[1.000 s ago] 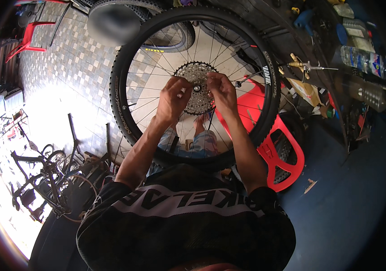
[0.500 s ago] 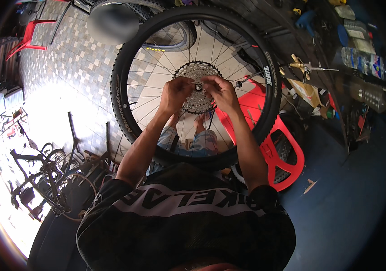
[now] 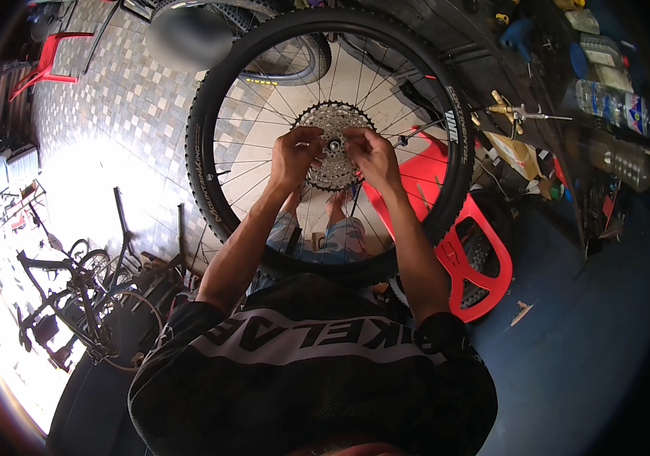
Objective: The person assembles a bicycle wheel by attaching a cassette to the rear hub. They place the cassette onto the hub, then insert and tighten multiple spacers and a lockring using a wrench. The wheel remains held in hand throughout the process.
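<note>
A bicycle wheel (image 3: pixel 458 163) with a black knobbly tyre lies in front of me, its thin spokes spread over the floor. At its middle sits a silver, many-toothed cassette (image 3: pixel 332 178) around a small round hub end (image 3: pixel 333 145). My left hand (image 3: pixel 294 158) is over the cassette's left side, fingers bent and thumb a little apart from them. On the other side of the hub end is my right hand (image 3: pixel 375 158), likewise with curved, parted fingers. I see nothing in either hand; whether the fingertips touch the sprockets is unclear.
A red plastic chair (image 3: pixel 484 262) stands beside the wheel at right. Bottles (image 3: pixel 606 102) and tools crowd the bench at upper right. Bike frames and parts (image 3: pixel 85 296) fill the left side, another red chair (image 3: pixel 47 64) stands farther off, and more wheels (image 3: pixel 317 61) lie beyond.
Both hands have drawn slightly apart from the hub end, left hand leftward and right hand rightward, so more of the hub end shows. The wheel stays nearly still.
</note>
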Action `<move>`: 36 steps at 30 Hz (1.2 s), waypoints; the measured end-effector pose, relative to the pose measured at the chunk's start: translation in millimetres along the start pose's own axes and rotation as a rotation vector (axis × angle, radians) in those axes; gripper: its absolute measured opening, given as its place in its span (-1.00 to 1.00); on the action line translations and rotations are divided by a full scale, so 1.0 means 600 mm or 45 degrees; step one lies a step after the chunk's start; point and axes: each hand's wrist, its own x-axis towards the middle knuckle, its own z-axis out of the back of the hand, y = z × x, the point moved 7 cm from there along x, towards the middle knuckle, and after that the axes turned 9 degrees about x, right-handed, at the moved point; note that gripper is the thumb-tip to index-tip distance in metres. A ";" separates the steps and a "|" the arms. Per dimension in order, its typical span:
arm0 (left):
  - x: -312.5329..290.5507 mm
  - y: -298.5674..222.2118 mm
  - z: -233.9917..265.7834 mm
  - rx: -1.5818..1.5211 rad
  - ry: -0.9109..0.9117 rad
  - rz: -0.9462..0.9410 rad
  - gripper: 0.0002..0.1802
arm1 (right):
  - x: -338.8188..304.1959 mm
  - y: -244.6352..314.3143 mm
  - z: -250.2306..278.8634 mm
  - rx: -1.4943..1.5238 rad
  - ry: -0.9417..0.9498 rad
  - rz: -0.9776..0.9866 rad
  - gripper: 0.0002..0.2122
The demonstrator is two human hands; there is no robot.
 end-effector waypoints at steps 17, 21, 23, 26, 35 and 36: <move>0.004 0.013 0.005 0.152 0.007 0.034 -0.69 | 0.003 0.018 0.000 -0.290 -0.058 0.069 -0.77; 0.008 0.020 0.007 0.217 -0.004 0.000 -0.70 | 0.002 0.029 -0.003 -0.354 -0.071 0.130 -0.79; 0.009 0.019 0.007 0.240 -0.004 0.003 -0.72 | 0.003 0.028 -0.003 -0.392 -0.077 0.172 -0.80; 0.009 0.019 0.009 0.264 -0.008 0.015 -0.74 | 0.007 0.030 -0.005 -0.471 -0.068 0.191 -0.80; 0.009 0.020 0.012 0.413 -0.066 -0.040 -0.75 | 0.010 0.042 -0.007 -0.561 -0.107 0.194 -0.83; 0.009 0.018 0.011 0.426 -0.065 -0.032 -0.75 | 0.011 0.041 -0.006 -0.549 -0.115 0.176 -0.84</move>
